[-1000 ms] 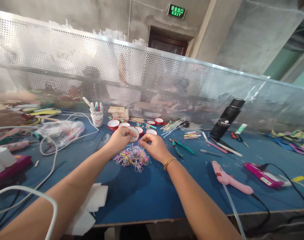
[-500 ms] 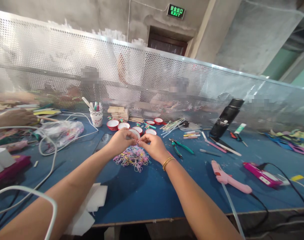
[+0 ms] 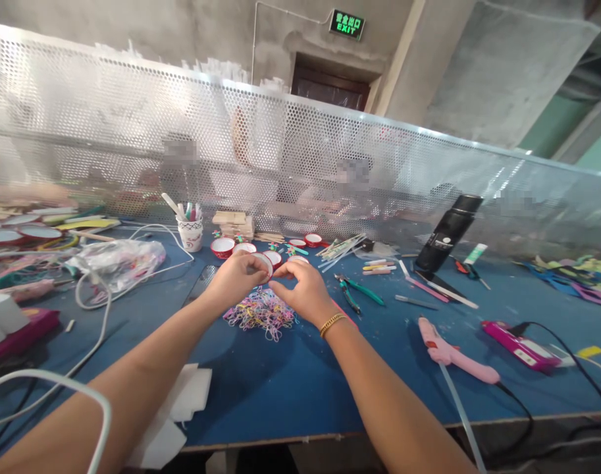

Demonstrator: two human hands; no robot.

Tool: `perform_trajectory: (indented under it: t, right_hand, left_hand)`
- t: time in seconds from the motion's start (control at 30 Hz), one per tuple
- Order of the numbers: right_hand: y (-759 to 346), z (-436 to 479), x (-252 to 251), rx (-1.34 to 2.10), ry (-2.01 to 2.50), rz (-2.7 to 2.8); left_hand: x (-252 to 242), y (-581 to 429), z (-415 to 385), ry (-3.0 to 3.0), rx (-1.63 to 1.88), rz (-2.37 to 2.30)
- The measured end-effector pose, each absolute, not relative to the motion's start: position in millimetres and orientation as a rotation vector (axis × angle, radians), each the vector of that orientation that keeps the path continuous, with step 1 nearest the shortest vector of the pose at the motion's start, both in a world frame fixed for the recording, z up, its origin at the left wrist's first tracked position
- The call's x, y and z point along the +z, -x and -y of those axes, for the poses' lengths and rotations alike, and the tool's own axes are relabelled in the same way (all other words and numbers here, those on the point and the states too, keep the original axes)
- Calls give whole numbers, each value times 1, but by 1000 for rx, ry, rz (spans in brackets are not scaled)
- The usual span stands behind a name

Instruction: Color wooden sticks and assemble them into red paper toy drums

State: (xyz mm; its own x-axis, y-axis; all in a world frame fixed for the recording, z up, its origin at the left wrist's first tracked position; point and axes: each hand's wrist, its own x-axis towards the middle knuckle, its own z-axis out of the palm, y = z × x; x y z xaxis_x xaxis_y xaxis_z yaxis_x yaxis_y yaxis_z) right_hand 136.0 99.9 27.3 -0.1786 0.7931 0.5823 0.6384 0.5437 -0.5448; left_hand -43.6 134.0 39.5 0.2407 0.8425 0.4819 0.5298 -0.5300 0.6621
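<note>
My left hand (image 3: 238, 278) is closed on a small white-lined bowl (image 3: 265, 264), which it holds tilted on its side. Facing it, my right hand (image 3: 303, 286) has its thumb and forefinger curved and apart beside the bowl's rim; whether they touch it I cannot tell. Below both hands lies a heap of pastel looped bands (image 3: 261, 315) on the blue table. Just beyond are several red bowls (image 3: 222, 247) with white insides, some with small coloured pieces near them.
Green-handled pliers (image 3: 362, 291) lie right of my right hand. Further right are a pink glue gun (image 3: 455, 359), a magenta power strip (image 3: 520, 345) and a black bottle (image 3: 448, 234). A patterned cup of pens (image 3: 190, 234), a plastic bag (image 3: 125, 260) and white cables stand or lie left.
My right thumb and forefinger have parted from their pinch against my left fingers, where something pink showed. The bowl at my left fingers shows more clearly. Another person's hand has left the far left.
</note>
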Motion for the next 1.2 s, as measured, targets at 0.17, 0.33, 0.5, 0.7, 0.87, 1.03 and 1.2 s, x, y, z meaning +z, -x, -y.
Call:
perform_trajectory:
  t: [0.17,0.33,0.5,0.7,0.87,1.03,1.2]
  right_hand:
    - [-132,-101,25,281,1114,1813]
    - [-132,-94,33,543,995,1843]
    - [-132,-76,48,898,744,1830]
    - [-132,-81,42,1119,654,1753]
    - [-143,-98,33,862,800,1686]
    - [-152,-99,36,355,877,1823]
    - [-148,-98,31,23,1084,2013]
  left_hand:
    - [40,41,-130,-2196,1149,-1261]
    - [43,44,-128,-2243,1117,-1293]
    - [49,51,-129,-2252,1098,-1451]
    - [47,46,-128,-2176,1066,-1237]
    - [43,40,-128,-2013,1212,-1010]
    - [44,42,-130,-1930,1261,-1055]
    - [43,41,-131,-1856,1268,-1056]
